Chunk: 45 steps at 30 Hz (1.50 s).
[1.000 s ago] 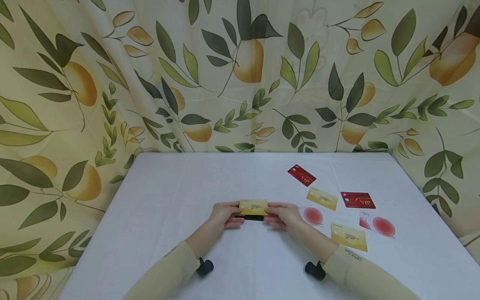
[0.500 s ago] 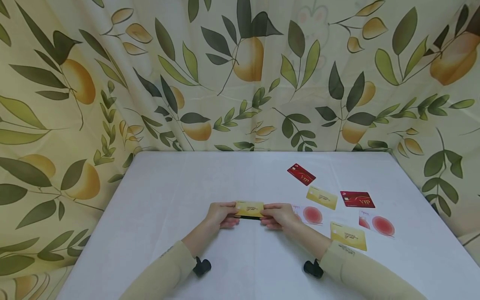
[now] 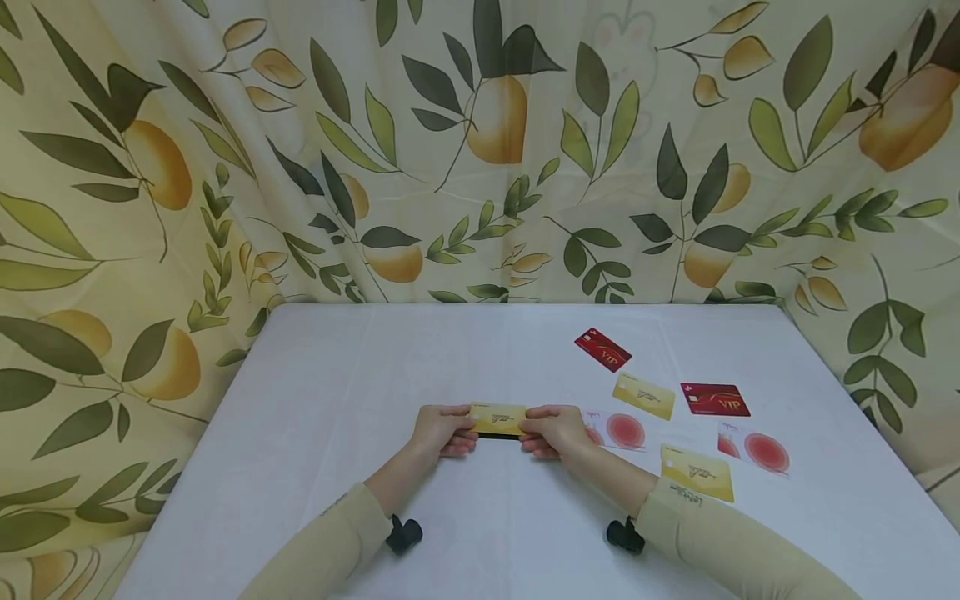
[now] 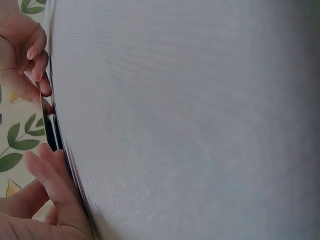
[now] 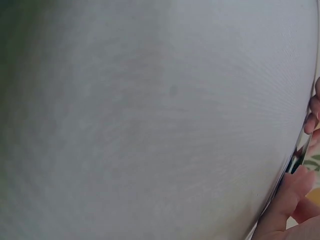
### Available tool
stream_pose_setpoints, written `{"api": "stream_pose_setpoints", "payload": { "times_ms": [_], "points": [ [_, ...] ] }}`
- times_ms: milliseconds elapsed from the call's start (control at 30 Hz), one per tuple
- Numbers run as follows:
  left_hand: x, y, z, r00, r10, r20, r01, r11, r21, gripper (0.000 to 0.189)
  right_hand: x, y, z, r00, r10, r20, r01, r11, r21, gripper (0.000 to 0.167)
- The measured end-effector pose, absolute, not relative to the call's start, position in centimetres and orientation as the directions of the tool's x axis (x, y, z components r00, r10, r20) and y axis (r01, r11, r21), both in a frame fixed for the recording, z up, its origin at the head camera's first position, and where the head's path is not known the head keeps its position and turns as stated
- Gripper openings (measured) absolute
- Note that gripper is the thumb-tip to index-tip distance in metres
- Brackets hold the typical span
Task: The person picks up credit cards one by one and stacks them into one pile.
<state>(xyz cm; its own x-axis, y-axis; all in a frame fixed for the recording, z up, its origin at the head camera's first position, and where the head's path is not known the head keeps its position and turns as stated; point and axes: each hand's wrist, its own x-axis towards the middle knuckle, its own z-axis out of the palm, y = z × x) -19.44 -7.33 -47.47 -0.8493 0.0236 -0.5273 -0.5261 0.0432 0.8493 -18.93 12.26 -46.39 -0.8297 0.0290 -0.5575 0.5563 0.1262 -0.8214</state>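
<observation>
My left hand (image 3: 438,429) and right hand (image 3: 558,429) pinch a yellow card (image 3: 498,417) between them, one at each short end, over the white table (image 3: 360,367), near the middle. Beneath the card's near edge shows a dark strip (image 3: 499,437); I cannot tell whether it is another card. A second ago that strip stood out broader; now only a thin line of it is left, the yellow card covers more of it, and my grip sits slightly further left. Over the last half second almost nothing shifts. To my mind the yellow card and the dark piece are being squared up as one bundle, nearly even now. The pink-circle card (image 3: 626,431) lies just beyond my right hand, with the other loose cards (image 3: 716,400) further right. Whether my knuckles touch the cloth, I cannot tell.
</observation>
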Motion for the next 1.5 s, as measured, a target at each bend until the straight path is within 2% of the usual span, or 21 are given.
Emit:
{"api": "stream_pose_setpoints", "payload": {
  "times_ms": [367, 700, 1500],
  "points": [
    [-19.35, -7.24, -47.41, -0.870, 0.027, -0.492, -0.486, 0.109, 0.867, 0.041, -18.77, 12.27, -46.52, -0.837, 0.013, -0.547, 0.544, 0.140, -0.828, 0.042],
    [-19.55, -7.34, -47.79, -0.884, 0.042, -0.466, -0.451, 0.192, 0.872, 0.041, -18.91, 12.54, -46.62, -0.850, -0.011, -0.527, 0.515, 0.196, -0.834, 0.039],
    [-19.57, -7.50, -47.81, -0.908, 0.018, -0.419, -0.404, 0.234, 0.884, 0.040, -18.98, 12.39, -46.75, -0.866, 0.003, -0.501, 0.488, 0.225, -0.843, 0.036]
  ]
}}
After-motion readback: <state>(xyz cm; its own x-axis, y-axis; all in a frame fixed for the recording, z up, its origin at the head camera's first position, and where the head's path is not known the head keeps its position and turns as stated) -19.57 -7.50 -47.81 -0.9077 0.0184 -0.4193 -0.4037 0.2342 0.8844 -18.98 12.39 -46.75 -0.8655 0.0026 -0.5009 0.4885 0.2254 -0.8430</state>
